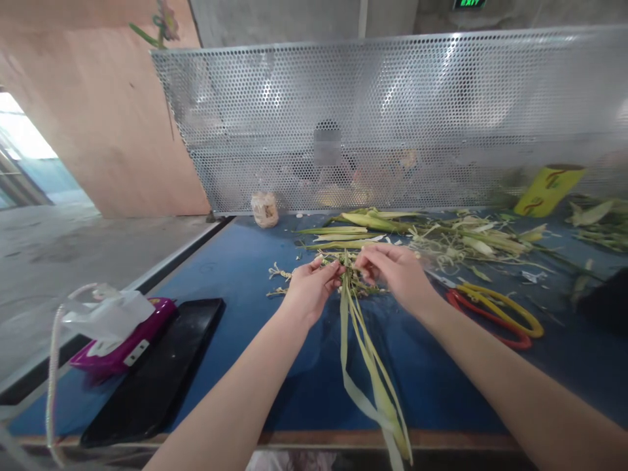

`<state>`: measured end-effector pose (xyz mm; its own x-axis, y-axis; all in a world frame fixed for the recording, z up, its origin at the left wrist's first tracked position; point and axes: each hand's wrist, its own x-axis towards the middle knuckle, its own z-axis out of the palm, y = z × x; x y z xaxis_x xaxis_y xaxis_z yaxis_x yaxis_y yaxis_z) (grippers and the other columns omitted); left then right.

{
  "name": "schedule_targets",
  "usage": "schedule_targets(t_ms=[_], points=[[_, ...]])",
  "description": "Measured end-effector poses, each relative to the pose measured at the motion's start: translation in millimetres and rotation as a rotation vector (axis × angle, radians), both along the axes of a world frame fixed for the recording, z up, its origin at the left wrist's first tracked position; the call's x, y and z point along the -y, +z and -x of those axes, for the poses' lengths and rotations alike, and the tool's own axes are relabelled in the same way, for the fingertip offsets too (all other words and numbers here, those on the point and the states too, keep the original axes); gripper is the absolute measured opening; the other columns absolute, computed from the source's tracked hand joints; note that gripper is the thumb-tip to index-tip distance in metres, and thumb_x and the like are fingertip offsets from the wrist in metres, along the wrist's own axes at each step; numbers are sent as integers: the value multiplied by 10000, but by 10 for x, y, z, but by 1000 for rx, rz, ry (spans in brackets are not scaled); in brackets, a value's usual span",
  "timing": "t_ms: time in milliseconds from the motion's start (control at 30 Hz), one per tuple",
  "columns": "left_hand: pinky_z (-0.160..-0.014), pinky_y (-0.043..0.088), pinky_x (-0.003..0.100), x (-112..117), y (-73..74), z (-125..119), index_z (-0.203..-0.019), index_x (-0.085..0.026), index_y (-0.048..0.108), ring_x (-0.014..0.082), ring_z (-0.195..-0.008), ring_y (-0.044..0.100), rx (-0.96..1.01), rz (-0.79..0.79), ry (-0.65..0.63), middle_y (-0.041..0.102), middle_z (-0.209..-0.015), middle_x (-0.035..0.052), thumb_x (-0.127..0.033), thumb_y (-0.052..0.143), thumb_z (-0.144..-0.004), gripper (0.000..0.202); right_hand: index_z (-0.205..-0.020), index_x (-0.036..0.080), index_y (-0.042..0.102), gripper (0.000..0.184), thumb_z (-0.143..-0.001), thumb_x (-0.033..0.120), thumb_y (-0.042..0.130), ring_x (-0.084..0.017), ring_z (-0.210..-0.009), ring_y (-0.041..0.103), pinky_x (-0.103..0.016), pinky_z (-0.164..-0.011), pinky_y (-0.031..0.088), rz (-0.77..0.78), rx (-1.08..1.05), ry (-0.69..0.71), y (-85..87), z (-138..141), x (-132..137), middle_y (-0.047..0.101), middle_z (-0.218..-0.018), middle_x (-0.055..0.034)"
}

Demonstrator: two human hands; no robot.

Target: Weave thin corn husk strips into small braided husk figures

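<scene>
Both my hands meet over a bundle of long pale green leaf strips lying on the blue table. My left hand pinches the top of the bundle, fingers closed around it. My right hand has its fingers curled and pinched on the same woven top end. The strips trail toward me and hang over the table's front edge.
A pile of green leaves and scraps lies behind my hands. Yellow and red handled scissors rest at the right. A black tray and a purple tissue box sit at the left. A perforated metal screen stands behind.
</scene>
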<state>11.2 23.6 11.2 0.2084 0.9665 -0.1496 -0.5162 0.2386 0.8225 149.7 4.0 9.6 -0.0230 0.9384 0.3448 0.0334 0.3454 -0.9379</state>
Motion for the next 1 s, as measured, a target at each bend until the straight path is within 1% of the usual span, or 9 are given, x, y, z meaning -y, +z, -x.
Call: schedule_targets(t_ms=[67, 133, 200, 267, 333, 467, 533, 767, 1000], points=[[-440, 395, 153, -7, 1, 0, -667, -130, 402, 92, -530, 565, 5, -3, 5, 558, -558, 41, 23, 494, -745, 195, -612, 178, 516, 270, -773, 394, 500, -78, -438, 390, -225, -422, 294, -2, 77, -116, 19, -43, -14, 445, -511, 26], [-442, 397, 151, -14, 0, 1, -672, -129, 406, 90, -536, 566, 10, -11, 8, 560, -564, 37, 19, 503, -741, 190, -650, 182, 519, 281, -752, 444, 513, -78, -444, 399, -216, -413, 292, 4, 246, -161, 27, -71, -18, 456, -525, 29], [-449, 404, 151, -20, -2, 1, -679, -127, 409, 87, -532, 565, 12, -19, 8, 565, -570, 37, 16, 505, -739, 183, -702, 184, 535, 304, -734, 486, 518, -83, -453, 426, -211, -414, 310, 64, 389, -82, 14, -75, -19, 472, -531, 30], [-463, 413, 155, -23, -5, 3, -686, -124, 414, 84, -531, 565, 10, -28, 4, 574, -582, 43, 10, 505, -740, 171, -753, 184, 541, 328, -747, 508, 486, -87, -445, 441, -206, -403, 322, 165, 423, 55, -10, -64, -18, 472, -518, 33], [-461, 409, 155, -24, -8, 6, -698, -122, 417, 81, -522, 558, 7, -44, -5, 575, -580, 40, 7, 508, -738, 163, -784, 181, 538, 323, -765, 496, 466, -80, -428, 431, -199, -394, 322, 207, 387, 135, -29, -52, -19, 458, -502, 41], [-408, 353, 145, -21, -15, 14, -735, -141, 412, 57, -437, 493, -7, -87, 0, 528, -516, -23, -18, 574, -697, 208, -716, 160, 548, 262, -725, 421, 556, -56, -422, 392, -198, -409, 313, 140, 297, 148, -33, -60, -30, 480, -530, 39], [-403, 346, 147, -18, -18, 17, -743, -147, 413, 53, -417, 477, -24, -98, 6, 510, -496, -41, -31, 610, -670, 241, -690, 155, 543, 252, -692, 401, 596, -50, -427, 389, -200, -415, 312, 148, 255, 147, -27, -70, -38, 510, -562, 32], [-393, 354, 149, -25, -27, 20, -752, -148, 428, 82, -488, 548, -91, -107, 32, 563, -574, -12, -42, 614, -666, 231, -651, 157, 517, 248, -668, 382, 620, -52, -439, 426, -194, -423, 353, 199, 155, 124, -9, -57, -44, 494, -526, 47], [-442, 416, 184, -10, -23, 13, -755, -150, 419, 111, -538, 585, -106, -144, 27, 590, -614, 14, -25, 554, -706, 191, -677, 175, 486, 274, -651, 402, 636, -96, -517, 547, -222, -478, 418, 336, -8, 166, -3, -24, -31, 583, -608, 13]])
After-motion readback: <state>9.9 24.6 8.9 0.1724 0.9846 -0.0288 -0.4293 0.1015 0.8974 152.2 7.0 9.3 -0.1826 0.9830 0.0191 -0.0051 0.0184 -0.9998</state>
